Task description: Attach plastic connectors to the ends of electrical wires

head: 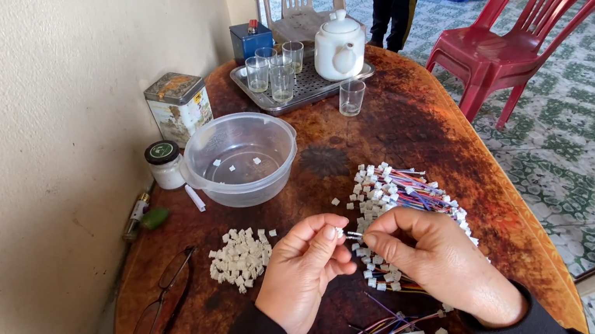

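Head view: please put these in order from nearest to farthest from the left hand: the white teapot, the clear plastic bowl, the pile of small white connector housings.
1. Pile of small white connector housings, just left of the left hand.
2. Clear plastic bowl, farther up the table, left of centre.
3. White teapot, on the metal tray at the table's far end.
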